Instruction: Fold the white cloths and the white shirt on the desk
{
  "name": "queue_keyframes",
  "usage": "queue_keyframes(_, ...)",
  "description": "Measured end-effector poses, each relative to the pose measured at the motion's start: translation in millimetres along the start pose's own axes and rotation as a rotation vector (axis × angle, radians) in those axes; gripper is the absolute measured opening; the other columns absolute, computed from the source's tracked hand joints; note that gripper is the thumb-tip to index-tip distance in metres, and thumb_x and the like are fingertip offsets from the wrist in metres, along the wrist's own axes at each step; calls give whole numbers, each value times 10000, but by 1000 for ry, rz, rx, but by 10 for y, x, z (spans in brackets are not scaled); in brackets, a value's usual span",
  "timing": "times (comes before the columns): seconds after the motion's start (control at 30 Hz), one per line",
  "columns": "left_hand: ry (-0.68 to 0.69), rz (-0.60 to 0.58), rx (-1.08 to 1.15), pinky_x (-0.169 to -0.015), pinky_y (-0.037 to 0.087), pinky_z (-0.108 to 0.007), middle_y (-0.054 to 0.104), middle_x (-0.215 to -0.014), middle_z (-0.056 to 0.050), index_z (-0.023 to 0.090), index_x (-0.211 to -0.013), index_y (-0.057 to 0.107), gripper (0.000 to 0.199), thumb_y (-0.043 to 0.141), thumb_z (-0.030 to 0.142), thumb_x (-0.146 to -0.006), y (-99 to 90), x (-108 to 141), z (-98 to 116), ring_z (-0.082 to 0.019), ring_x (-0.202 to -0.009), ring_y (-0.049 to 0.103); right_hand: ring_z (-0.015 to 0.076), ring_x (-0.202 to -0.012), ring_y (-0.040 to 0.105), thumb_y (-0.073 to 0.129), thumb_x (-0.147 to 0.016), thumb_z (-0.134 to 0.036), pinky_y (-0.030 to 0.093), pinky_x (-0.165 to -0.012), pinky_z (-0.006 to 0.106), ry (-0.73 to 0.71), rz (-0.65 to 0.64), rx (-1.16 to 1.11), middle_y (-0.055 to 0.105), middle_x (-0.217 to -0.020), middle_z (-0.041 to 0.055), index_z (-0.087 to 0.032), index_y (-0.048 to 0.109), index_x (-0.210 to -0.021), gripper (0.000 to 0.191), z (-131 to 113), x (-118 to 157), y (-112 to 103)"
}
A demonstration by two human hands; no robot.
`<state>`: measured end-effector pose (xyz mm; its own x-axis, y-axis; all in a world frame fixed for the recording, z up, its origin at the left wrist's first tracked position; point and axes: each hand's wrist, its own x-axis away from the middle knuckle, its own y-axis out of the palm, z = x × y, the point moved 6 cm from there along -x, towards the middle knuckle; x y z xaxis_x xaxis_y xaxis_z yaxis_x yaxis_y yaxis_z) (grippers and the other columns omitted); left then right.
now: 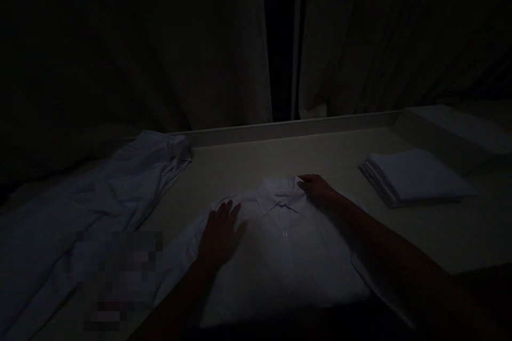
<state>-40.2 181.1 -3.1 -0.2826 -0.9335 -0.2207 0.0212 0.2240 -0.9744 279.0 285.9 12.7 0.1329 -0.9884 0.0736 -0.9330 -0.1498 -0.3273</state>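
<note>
From here I see a crumpled pale cloth garment (116, 186) at left. My left hand (222, 237) lies unclenched on the white collared button-front shirt (280, 261), spread centrally on the pale table (320, 152); my right hand (318, 189) pinches its collar, left of a folded white cloth stack (420, 176).
</note>
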Motion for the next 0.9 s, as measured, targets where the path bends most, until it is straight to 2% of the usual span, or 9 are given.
queue_keyframes(0.1,1,16,2,-1144,250,-555,392,-1512,-120,220,-1424,430,580,357,533,-942,-15,-1,7,-297,-1418,310,226,-813,665,679,-723,-370,496,-682,286,-20,107,-33,738,-845,57,-164,743,-855,253,-56,0,18)
queue_keyframes(0.2,-5,28,11,-1146,253,-544,392,-1513,-115,220,-1423,434,578,367,531,-940,-34,7,12,-294,-1418,310,223,-791,663,731,-676,-386,497,-675,291,18,258,-79,732,-808,64,-161,737,-831,273,-50,6,-39)
queue_keyframes(0.4,0,13,14,-1152,247,-536,386,-1517,-111,222,-1426,427,574,357,529,-945,-43,14,14,-284,-1425,298,193,-665,619,802,-581,-432,470,-579,284,80,359,-111,683,-693,61,-148,690,-775,362,49,-40,-99)
queue_keyframes(0.57,-5,16,9,-1147,250,-547,380,-1520,-112,229,-1424,429,569,359,526,-944,-36,9,0,-288,-1425,297,148,-607,561,801,-574,-429,428,-530,249,83,336,-138,645,-679,32,-156,659,-795,378,91,-128,-64)
queue_keyframes(0.73,-15,21,28,-1145,264,-536,390,-1516,-101,239,-1425,430,575,375,535,-935,-31,13,-5,-286,-1421,306,123,-576,538,702,-682,-405,398,-511,228,61,210,-146,648,-737,24,-148,646,-1089,484,81,-150,-3)
queue_keyframes(0.8,-21,28,25,-1150,258,-531,397,-1512,-100,234,-1418,440,575,377,536,-933,-37,14,-3,-284,-1420,310,126,-554,524,651,-732,-434,376,-495,229,56,163,-116,633,-686,23,-145,670,-1045,426,74,-148,31)
queue_keyframes(0.9,-22,32,23,-1154,251,-536,395,-1513,-105,226,-1416,443,575,373,534,-935,-51,12,6,-285,-1417,316,134,-539,504,613,-760,-460,342,-489,232,42,136,-43,585,-584,20,-154,686,-757,314,67,-157,64)
